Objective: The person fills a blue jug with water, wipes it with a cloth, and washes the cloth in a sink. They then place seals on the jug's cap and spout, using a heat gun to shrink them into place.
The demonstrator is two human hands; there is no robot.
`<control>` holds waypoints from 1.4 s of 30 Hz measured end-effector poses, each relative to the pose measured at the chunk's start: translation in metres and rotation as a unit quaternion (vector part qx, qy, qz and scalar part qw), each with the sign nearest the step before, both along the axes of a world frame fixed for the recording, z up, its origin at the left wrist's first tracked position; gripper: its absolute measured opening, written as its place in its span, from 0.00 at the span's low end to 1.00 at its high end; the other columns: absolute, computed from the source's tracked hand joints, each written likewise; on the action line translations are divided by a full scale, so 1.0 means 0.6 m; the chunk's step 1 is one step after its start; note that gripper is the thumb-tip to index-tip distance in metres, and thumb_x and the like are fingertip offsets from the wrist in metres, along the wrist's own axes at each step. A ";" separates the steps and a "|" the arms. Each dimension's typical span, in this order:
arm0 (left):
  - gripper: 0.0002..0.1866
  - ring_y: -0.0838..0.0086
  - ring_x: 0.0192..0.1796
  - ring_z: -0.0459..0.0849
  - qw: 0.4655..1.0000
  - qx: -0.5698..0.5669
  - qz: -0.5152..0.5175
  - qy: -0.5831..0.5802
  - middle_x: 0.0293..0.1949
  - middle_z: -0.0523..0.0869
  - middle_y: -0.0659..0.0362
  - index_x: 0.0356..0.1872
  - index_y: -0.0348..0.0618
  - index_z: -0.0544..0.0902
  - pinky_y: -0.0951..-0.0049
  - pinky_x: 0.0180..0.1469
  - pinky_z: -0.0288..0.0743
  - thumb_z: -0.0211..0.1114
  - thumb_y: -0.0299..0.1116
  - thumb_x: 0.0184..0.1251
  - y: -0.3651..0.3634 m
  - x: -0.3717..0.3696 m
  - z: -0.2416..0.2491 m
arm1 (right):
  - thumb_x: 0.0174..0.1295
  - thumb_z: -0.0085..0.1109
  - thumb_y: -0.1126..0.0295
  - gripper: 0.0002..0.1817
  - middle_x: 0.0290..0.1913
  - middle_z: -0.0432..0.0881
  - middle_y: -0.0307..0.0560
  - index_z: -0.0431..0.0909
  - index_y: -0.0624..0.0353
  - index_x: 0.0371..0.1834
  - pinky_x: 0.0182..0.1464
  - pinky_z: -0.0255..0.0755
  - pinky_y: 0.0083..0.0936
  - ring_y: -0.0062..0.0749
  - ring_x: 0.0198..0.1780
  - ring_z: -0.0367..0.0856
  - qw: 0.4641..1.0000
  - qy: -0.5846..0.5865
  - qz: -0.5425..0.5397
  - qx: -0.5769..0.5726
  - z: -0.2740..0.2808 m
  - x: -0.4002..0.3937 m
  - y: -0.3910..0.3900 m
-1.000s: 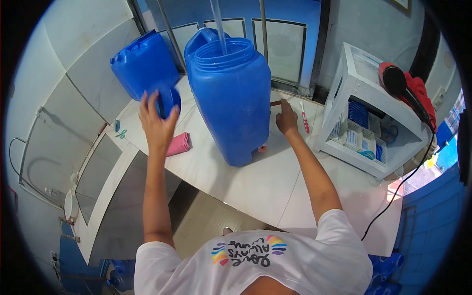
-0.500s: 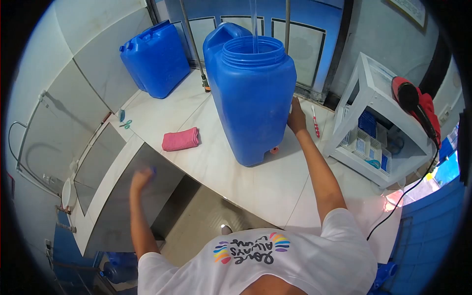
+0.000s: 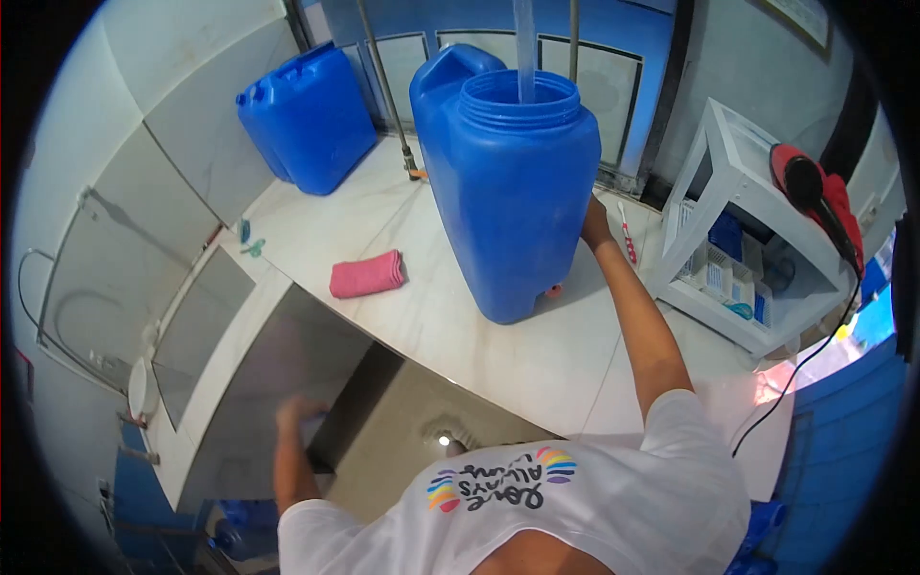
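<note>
A large blue jug [image 3: 517, 211] stands on the white counter, its wide mouth uncovered, with a stream of water [image 3: 525, 57] falling into it. My right hand [image 3: 596, 222] is at the jug's right side, its fingers mostly hidden behind the jug. Left of the counter's front edge, my left hand [image 3: 300, 412] hangs low and is blurred by motion. A folded pink cloth [image 3: 367, 275] lies to the left of the jug. To the right, a red and white toothbrush-like item [image 3: 628, 235] rests on the counter.
Another blue jug [image 3: 311, 125] stands at the back left, near a metal pipe [image 3: 388, 91]. Small green scissors [image 3: 254, 247] lie on the left part of the counter. At the right is a white shelf [image 3: 757, 240] with baskets, a dark and red device [image 3: 810, 187] and its cord.
My left hand has moved down, closer to my body. The whole view has shifted slightly, so the counter items appear further right. Water still falls into the jug.
</note>
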State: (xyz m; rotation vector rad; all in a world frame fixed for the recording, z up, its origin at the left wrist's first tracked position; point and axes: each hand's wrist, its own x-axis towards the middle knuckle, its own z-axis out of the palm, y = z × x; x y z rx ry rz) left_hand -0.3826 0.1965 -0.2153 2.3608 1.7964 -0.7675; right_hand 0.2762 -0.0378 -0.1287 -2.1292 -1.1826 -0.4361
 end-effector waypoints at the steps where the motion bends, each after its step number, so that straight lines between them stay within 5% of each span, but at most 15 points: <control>1: 0.26 0.57 0.55 0.78 0.992 0.000 -0.017 -0.123 0.50 0.79 0.41 0.47 0.42 0.81 0.59 0.55 0.71 0.62 0.52 0.54 0.010 -0.010 -0.022 | 0.58 0.53 0.60 0.29 0.60 0.70 0.55 0.63 0.57 0.62 0.48 0.73 0.44 0.46 0.58 0.72 1.000 -0.011 -0.016 -0.013 0.003 0.001 0.005; 5: 0.21 0.76 0.39 0.72 0.939 -0.092 0.059 -0.325 0.36 0.81 0.59 0.35 0.41 0.81 0.66 0.42 0.68 0.63 0.51 0.55 0.046 0.081 0.196 | 0.58 0.53 0.58 0.29 0.61 0.69 0.52 0.63 0.54 0.63 0.47 0.72 0.47 0.44 0.61 0.70 0.999 -0.012 0.001 -0.037 0.008 0.009 0.003; 7: 0.19 0.74 0.40 0.77 0.667 -0.059 0.078 -0.738 0.38 0.80 0.62 0.36 0.47 0.82 0.67 0.45 0.70 0.62 0.51 0.54 0.037 0.072 0.292 | 0.57 0.53 0.57 0.30 0.61 0.69 0.52 0.62 0.53 0.64 0.48 0.71 0.47 0.46 0.60 0.71 0.999 0.025 0.022 -0.041 0.044 -0.013 -0.008; 10: 0.27 0.66 0.51 0.79 0.344 -0.218 -0.041 -0.912 0.51 0.79 0.56 0.51 0.44 0.77 0.64 0.55 0.71 0.62 0.51 0.54 -0.037 0.123 0.410 | 0.56 0.55 0.55 0.32 0.61 0.69 0.50 0.62 0.51 0.64 0.49 0.70 0.48 0.48 0.60 0.71 0.996 0.062 0.057 -0.021 0.039 -0.001 -0.005; 12: 0.25 0.66 0.48 0.81 0.521 -0.098 0.079 -0.844 0.49 0.81 0.56 0.49 0.42 0.80 0.65 0.53 0.72 0.61 0.49 0.54 0.056 0.148 0.323 | 0.56 0.56 0.54 0.33 0.62 0.69 0.49 0.61 0.50 0.65 0.51 0.69 0.49 0.48 0.60 0.71 0.995 0.067 0.075 0.001 0.019 0.011 -0.001; 13: 0.25 0.66 0.48 0.81 0.521 -0.096 0.085 -0.844 0.49 0.81 0.56 0.49 0.42 0.80 0.65 0.53 0.72 0.61 0.49 0.54 0.056 0.162 0.316 | 0.56 0.56 0.54 0.33 0.62 0.69 0.50 0.61 0.50 0.65 0.51 0.69 0.49 0.48 0.60 0.71 0.994 0.073 0.081 -0.008 0.015 0.009 0.000; 17: 0.20 0.66 0.41 0.83 0.841 -0.018 -0.074 -0.535 0.34 0.86 0.58 0.37 0.41 0.85 0.69 0.50 0.72 0.60 0.47 0.54 0.035 0.270 0.341 | 0.56 0.56 0.53 0.33 0.63 0.68 0.50 0.61 0.49 0.65 0.52 0.68 0.51 0.48 0.61 0.70 0.992 0.086 0.095 -0.013 0.044 0.019 0.026; 20: 0.21 0.71 0.43 0.80 0.408 -0.208 0.055 -0.888 0.43 0.83 0.55 0.41 0.42 0.83 0.67 0.42 0.73 0.57 0.50 0.59 -0.022 0.281 0.404 | 0.56 0.56 0.52 0.34 0.63 0.68 0.50 0.61 0.48 0.66 0.53 0.66 0.53 0.47 0.62 0.69 0.990 0.099 0.098 -0.033 0.048 0.027 0.019; 21: 0.21 0.71 0.43 0.80 0.407 -0.208 0.055 -0.888 0.43 0.83 0.55 0.41 0.42 0.83 0.67 0.42 0.73 0.57 0.50 0.59 -0.013 0.290 0.394 | 0.56 0.56 0.52 0.34 0.63 0.68 0.50 0.61 0.48 0.66 0.53 0.66 0.53 0.47 0.62 0.69 0.989 0.104 0.101 -0.039 0.049 0.028 0.019; 23: 0.23 0.63 0.52 0.79 0.756 -0.098 -0.026 -0.647 0.51 0.79 0.50 0.38 0.39 0.84 0.60 0.52 0.72 0.56 0.50 0.58 0.030 0.329 0.350 | 0.56 0.56 0.52 0.34 0.64 0.67 0.50 0.60 0.47 0.66 0.54 0.65 0.54 0.47 0.63 0.68 0.987 0.113 0.102 -0.048 0.051 0.033 0.014; 25: 0.26 0.55 0.55 0.78 0.901 0.113 -0.105 -0.405 0.55 0.77 0.43 0.40 0.36 0.83 0.60 0.57 0.70 0.58 0.51 0.53 -0.001 0.348 0.335 | 0.56 0.56 0.51 0.34 0.65 0.66 0.50 0.60 0.47 0.66 0.55 0.63 0.58 0.47 0.64 0.67 0.991 0.092 0.073 -0.068 0.051 0.029 0.016; 26: 0.30 0.51 0.55 0.78 0.899 0.257 -0.141 -0.325 0.54 0.76 0.38 0.44 0.34 0.82 0.63 0.57 0.70 0.60 0.53 0.50 -0.043 0.351 0.331 | 0.56 0.55 0.51 0.34 0.65 0.65 0.50 0.59 0.46 0.67 0.56 0.60 0.61 0.46 0.65 0.65 0.993 0.072 0.046 -0.086 0.054 0.028 0.017; 27: 0.33 0.46 0.56 0.76 0.889 0.113 -0.095 -0.433 0.59 0.70 0.35 0.49 0.36 0.81 0.63 0.59 0.68 0.62 0.53 0.46 0.018 0.342 0.292 | 0.56 0.55 0.51 0.34 0.65 0.65 0.50 0.59 0.46 0.67 0.56 0.60 0.61 0.46 0.65 0.65 0.993 0.071 0.041 -0.080 0.056 0.028 0.018; 31: 0.32 0.47 0.60 0.72 0.823 0.127 -0.083 -0.547 0.64 0.64 0.36 0.54 0.39 0.78 0.61 0.61 0.65 0.63 0.49 0.49 -0.041 0.335 0.289 | 0.57 0.55 0.51 0.34 0.66 0.65 0.49 0.59 0.46 0.67 0.57 0.59 0.62 0.46 0.66 0.65 0.994 0.055 0.031 -0.093 0.058 0.029 0.020; 42: 0.34 0.49 0.65 0.65 0.805 0.090 -0.032 -0.585 0.66 0.61 0.39 0.59 0.37 0.72 0.60 0.64 0.62 0.63 0.47 0.53 -0.083 0.307 0.255 | 0.58 0.54 0.52 0.33 0.66 0.64 0.49 0.58 0.45 0.67 0.57 0.57 0.65 0.45 0.67 0.63 0.989 0.017 0.043 -0.139 0.061 0.027 0.022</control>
